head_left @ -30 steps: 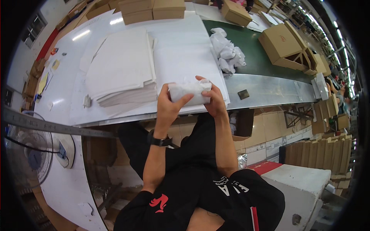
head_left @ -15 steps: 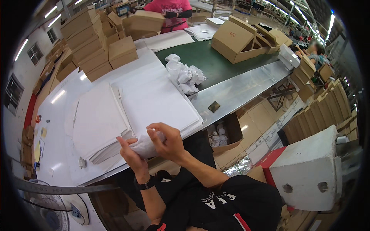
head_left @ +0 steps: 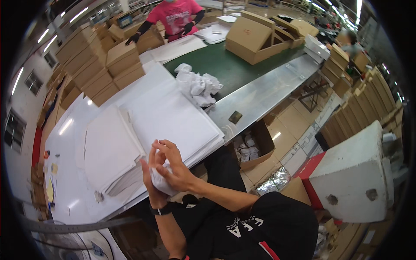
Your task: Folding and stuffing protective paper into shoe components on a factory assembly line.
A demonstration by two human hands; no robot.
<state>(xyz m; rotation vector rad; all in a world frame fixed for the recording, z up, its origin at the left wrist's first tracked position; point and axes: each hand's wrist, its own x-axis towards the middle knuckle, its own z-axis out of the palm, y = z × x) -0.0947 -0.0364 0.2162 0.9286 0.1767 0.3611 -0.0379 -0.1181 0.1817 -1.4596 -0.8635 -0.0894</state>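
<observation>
A crumpled wad of white paper (head_left: pixel 161 181) is squeezed between both my hands just off the near edge of the white table (head_left: pixel 73 190). My left hand (head_left: pixel 151 182) cups it from behind and below, a dark watch on that wrist. My right hand (head_left: pixel 173 167) presses over it from the front, fingers spread across the wad. Beside my hands lie two stacks of white paper sheets (head_left: pixel 171 117) on the table. A pile of crumpled white paper balls (head_left: pixel 197 86) sits further off on the green conveyor belt (head_left: pixel 236 71).
Flat brown cartons are stacked at the table's far left (head_left: pixel 93 65), and open cardboard boxes (head_left: pixel 253 37) stand on the belt. A person in a pink shirt (head_left: pixel 175 15) works at the far end. A floor box of paper wads (head_left: pixel 249 145) and a white block (head_left: pixel 355 173) are on my right.
My view has swung left and down. My hands have pulled the wad off the table toward my body and crushed it smaller, the right hand now folded over it.
</observation>
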